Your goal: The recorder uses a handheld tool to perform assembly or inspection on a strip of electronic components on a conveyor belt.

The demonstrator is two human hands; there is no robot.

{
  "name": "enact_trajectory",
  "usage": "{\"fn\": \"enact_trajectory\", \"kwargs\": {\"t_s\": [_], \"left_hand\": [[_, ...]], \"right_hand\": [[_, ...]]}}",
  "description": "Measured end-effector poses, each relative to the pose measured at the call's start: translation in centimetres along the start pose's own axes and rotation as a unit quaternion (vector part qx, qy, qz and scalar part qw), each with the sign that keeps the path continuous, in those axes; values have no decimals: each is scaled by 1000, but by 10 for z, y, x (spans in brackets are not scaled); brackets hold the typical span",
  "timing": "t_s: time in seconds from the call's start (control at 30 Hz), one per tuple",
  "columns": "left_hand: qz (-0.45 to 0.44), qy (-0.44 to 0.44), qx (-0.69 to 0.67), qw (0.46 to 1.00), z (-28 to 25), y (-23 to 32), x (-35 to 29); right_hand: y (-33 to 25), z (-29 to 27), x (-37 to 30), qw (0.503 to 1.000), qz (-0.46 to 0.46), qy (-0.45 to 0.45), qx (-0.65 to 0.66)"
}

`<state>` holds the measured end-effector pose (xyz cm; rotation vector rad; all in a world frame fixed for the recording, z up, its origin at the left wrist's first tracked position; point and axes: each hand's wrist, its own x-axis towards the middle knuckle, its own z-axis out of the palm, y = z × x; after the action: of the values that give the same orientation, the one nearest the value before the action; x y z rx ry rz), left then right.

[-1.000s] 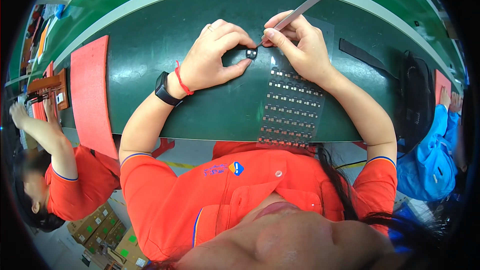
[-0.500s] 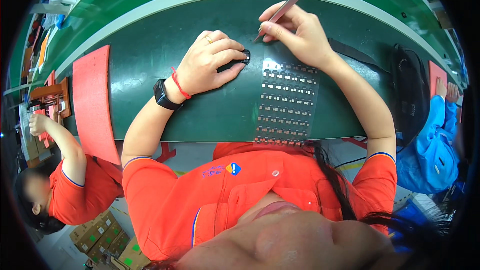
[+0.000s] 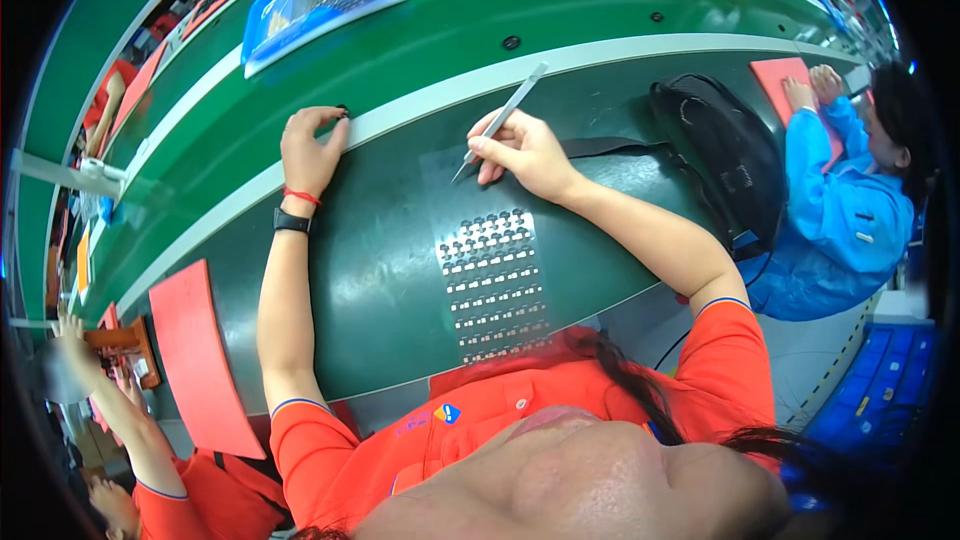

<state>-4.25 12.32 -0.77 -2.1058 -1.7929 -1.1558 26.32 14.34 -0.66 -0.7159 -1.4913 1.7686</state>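
Two hands work over the dark green mat (image 3: 380, 270): the left hand (image 3: 310, 145), stretched far forward, pinches a small dark part (image 3: 343, 111) at its fingertips, while the right hand (image 3: 525, 152) grips metal tweezers (image 3: 500, 123), tips down, just above a clear sheet of small dark components (image 3: 490, 280).

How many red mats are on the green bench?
2 that I can see clearly: one red mat lies at the bench's lower left, another red mat lies under a co-worker's hands at upper right. More may be hidden.
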Motion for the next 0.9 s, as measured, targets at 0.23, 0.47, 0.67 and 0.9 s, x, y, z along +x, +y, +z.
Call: {"fn": "enact_trajectory", "kwargs": {"t_s": [0.23,0.47,0.67,0.9], "left_hand": [[-88,-18,-26,996,18,-27,9],[-8,42,11,999,11,-15,6],[-11,33,6,999,9,-6,6],[-3,31,-27,999,10,-3,6]], "right_hand": [[3,1,-3,998,-34,-14,-46],[2,4,-6,995,-55,-25,-77],[1,6,-11,988,-90,-30,-124],[-1,8,-15,980,-108,-38,-161]]}}
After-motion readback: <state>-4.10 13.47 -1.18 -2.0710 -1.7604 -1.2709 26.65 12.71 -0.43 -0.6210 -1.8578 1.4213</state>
